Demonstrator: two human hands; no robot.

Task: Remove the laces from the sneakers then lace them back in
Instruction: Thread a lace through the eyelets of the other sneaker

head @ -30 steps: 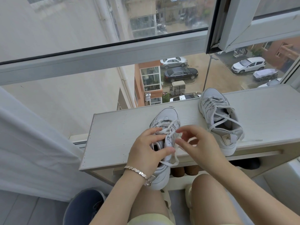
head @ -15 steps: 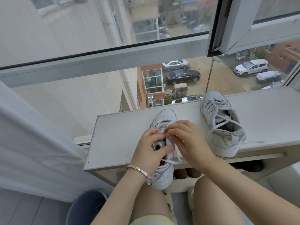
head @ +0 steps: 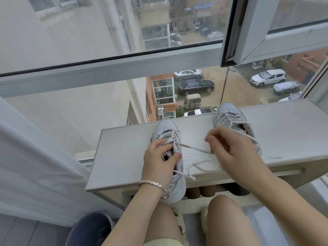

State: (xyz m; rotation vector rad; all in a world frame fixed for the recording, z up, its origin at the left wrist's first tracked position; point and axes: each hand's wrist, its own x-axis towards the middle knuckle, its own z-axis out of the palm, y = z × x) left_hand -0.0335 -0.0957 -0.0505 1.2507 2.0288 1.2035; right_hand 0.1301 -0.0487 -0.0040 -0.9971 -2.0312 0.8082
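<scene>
Two pale grey sneakers stand on a white shelf top [head: 124, 153] by the window. The near sneaker [head: 166, 128] points away from me, its heel hanging over the front edge. My left hand [head: 159, 162] grips it around the tongue and collar. A white lace [head: 193, 148] runs taut from its upper eyelets out to the right, where my right hand [head: 229, 151] pinches it; that hand is motion-blurred. A loose lace end [head: 200, 166] lies on the shelf below. The second sneaker [head: 229, 118], still laced, sits behind my right hand.
A dark blue bin [head: 88, 229] stands on the floor at lower left beside a white curtain [head: 32, 166]. Dark shoes [head: 236, 189] sit on the rack under the shelf. An open window sash [head: 248, 32] hangs at upper right. My knees are below the shelf.
My right hand has left the near sneaker's eyelets and swung right, drawing a length of lace out taut. My left hand kept its hold on the shoe.
</scene>
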